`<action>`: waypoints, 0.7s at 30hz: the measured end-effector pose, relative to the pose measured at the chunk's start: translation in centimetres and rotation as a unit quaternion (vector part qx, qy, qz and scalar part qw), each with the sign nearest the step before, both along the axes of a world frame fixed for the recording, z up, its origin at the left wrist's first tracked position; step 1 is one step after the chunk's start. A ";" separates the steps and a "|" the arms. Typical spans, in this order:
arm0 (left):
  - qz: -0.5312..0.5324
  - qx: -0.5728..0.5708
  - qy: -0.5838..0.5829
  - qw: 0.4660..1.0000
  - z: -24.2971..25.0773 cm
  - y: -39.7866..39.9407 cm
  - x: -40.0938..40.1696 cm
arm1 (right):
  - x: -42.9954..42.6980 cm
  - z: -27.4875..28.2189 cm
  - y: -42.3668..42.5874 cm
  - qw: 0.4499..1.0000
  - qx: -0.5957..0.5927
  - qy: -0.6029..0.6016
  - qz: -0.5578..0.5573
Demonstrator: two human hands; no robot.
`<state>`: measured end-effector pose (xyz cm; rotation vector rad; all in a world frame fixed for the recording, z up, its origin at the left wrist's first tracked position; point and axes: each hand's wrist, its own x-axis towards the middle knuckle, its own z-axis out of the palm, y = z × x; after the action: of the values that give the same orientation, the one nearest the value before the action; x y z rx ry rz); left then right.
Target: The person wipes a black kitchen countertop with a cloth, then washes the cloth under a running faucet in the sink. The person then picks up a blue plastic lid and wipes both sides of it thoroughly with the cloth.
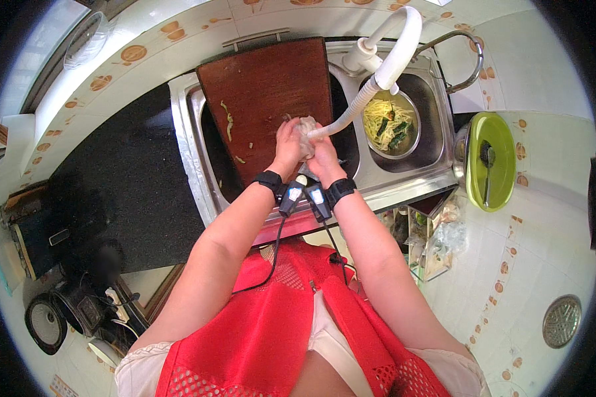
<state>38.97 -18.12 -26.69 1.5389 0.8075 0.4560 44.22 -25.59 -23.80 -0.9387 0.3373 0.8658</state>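
My left hand (288, 145) and my right hand (325, 158) are together over the near right part of a brown wooden cutting board (268, 84). Both are closed around a crumpled whitish cloth (306, 128). Right above the cloth ends the ribbed hose of a white faucet (350, 111); I cannot tell whether water runs. The board lies tilted across the left basin of a steel double sink (365, 191). Pale green vegetable scraps (228, 124) stick to its left side. My fingertips are partly hidden by the cloth and hose.
In the right basin stands a metal bowl (416, 131) of yellow shreds (377, 116) and dark green pieces. A green plastic tub (501, 173) with a long-handled utensil (487, 183) hangs or stands at the right. A black countertop (129, 173) extends left. A curved metal pipe (478, 64) rises behind.
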 end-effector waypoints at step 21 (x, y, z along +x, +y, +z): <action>-0.063 -0.002 0.098 0.993 -2.5 -0.9 -0.9 | 0.7 1.1 0.4 0.941 -0.222 -0.114 0.229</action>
<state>38.07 -19.01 -29.23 1.6380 0.8548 0.2119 44.90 -25.19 -22.68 -1.5655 0.1094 1.1132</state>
